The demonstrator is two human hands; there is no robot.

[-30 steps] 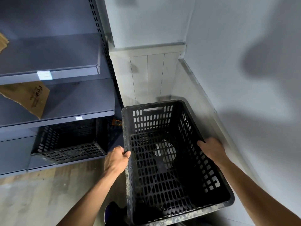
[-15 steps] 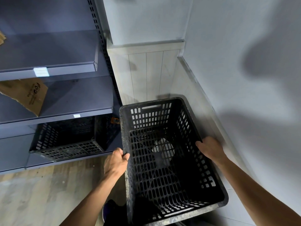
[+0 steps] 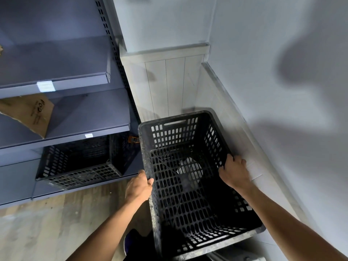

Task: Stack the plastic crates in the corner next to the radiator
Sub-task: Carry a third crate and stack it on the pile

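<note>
From the head camera, the black crate sits slightly farther into the corner than half a second ago, close to the white panelled wall. The left hand grips its left rim, fingers curled over the edge. The right hand clasps the right rim likewise. A second crate lies on the bottom shelf, left.

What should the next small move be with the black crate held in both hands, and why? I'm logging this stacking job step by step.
Probably ease the black crate forward and down toward the corner. The left hand and right hand grip its opposite side rims, it appears to be off the floor, and paneled wall shows beyond its far rim, so it seems short of the spot.
</note>
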